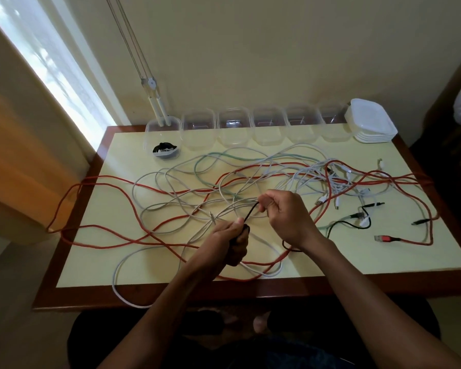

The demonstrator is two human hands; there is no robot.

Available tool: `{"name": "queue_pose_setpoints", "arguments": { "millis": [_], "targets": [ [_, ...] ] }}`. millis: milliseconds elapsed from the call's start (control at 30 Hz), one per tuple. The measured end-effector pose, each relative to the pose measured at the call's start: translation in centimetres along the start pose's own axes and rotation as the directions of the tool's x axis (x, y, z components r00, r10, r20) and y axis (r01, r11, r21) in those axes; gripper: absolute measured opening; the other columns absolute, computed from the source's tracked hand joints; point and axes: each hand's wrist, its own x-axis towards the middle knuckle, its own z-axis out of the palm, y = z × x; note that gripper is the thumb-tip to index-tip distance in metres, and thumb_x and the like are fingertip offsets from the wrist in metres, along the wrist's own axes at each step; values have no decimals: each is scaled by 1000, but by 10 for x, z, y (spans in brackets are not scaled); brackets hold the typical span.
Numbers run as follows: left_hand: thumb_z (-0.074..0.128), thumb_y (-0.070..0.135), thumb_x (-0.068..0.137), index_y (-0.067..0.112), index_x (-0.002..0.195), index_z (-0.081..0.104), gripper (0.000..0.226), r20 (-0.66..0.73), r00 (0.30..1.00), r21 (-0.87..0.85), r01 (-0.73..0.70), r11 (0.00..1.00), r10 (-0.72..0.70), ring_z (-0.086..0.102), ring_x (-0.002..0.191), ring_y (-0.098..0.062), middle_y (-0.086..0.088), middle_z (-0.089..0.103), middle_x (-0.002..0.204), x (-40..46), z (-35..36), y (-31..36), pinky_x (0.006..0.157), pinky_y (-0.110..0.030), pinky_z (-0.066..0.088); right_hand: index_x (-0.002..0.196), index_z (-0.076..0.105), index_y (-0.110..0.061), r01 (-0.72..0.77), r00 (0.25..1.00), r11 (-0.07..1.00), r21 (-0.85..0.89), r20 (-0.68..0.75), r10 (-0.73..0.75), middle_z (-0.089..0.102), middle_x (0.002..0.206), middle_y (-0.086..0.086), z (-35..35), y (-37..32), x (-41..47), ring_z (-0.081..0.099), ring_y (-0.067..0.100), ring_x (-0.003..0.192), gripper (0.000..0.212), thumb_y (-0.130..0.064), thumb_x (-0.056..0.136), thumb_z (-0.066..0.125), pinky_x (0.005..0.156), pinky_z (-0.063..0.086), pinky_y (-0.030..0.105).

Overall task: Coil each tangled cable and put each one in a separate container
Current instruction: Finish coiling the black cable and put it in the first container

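Table (383, 251): pale yellow top with a dark brown wooden border, carrying everything below.
Cable tangle (250, 177): red, white and pale green cables looped over one another across the tabletop beyond and to both sides of the fingers; how many separate cables there are cannot be told.
Red cable (104, 230): thick and braided, its loops hanging over the table's left and right edges; one red USB plug (382, 238) lies well to the right of the right hand.
Containers (268, 127): six clear tubs in a row along the far edge, well beyond the fingers.
Leftmost container (163, 134): holds one coil (165, 149) of black and white cable.
Lids (370, 123): one stack of white lids at the right end of the row; exact number unclear.
Black cable (252, 214): thin and dark, stretched taut between the two hands, then trailing right past the right wrist to its plugs.
Right hand (288, 217): fingers curled, thumb and forefinger pinching the black cable at its upper end.
Left hand (230, 241): fingers closed around a small dark bundle of the black cable, just below and left of the right fingertips.
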Motion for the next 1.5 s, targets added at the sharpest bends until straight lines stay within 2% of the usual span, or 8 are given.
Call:
{"name": "queue_pose_setpoints", "arguments": {
  "millis": [167,333,433,533,700,1033,1300,1500],
  "targets": [
    [37,31,96,21,54,40,43,3,1000,-631,25,775,-30,7,41,-8,9,18,46,6,8,21,40,-24,10,79,63,-9,93,989,996,0,-116,-92,46,54,-18,24,9,-13,50,-5,52,28,-22,99,49,51,29,8],
    [37,6,85,14,69,46,20,-399,914,-871,-404,281,75,30,46,-9,5,32,57,10,-30,57,46,-23,34,84,64,-15,97,995,980,-173,30,-93,61,60,-1,24,19,-27,58,18,56,44,-47,96,37,53,45,34],
    [30,6,96,12,81,47,24,-586,806,-719,-563,408,79,38,54,-11,2,42,64,13,-62,65,61,-23,35,73,58,-19,183,983,971,-155,51,-177,60,58,-5,11,11,-36,54,17,55,42,-50,94,40,51,43,32],
    [30,9,103,11,83,50,28,-642,750,-341,-467,816,161,44,59,-12,0,48,63,24,-57,38,60,-24,40,73,60,-12,279,960,956,-89,33,-278,56,58,-5,4,-10,-39,50,14,52,41,-41,97,45,49,38,31],
    [33,5,104,5,82,55,32,-266,930,406,-130,905,253,55,56,-18,-9,58,65,21,-12,-12,58,-28,46,73,63,-8,271,954,958,-94,-108,-280,58,59,1,-1,-17,-28,51,19,52,40,-36,97,48,48,40,35],
    [38,32,97,17,64,47,37,179,983,-282,13,959,39,17,44,-10,5,28,51,-2,5,-14,44,-24,13,78,70,-8,141,971,988,-54,-188,-149,49,57,-21,8,2,-19,50,-11,53,24,-21,95,60,50,31,7],
    [35,28,102,15,68,50,39,-226,970,-756,-232,613,88,27,41,-8,6,29,53,-4,13,10,43,-21,27,75,64,-10,108,993,990,93,-54,-103,45,52,-9,45,-7,-46,46,9,52,38,-35,98,47,54,37,30],
    [28,15,105,15,78,46,33,-544,830,-614,-491,618,119,40,53,-10,4,39,59,5,-17,13,63,-25,35,85,76,-9,-131,919,989,71,384,95,63,61,-2,25,-17,-55,53,6,55,26,-20,97,56,56,39,26]
  ]
}}
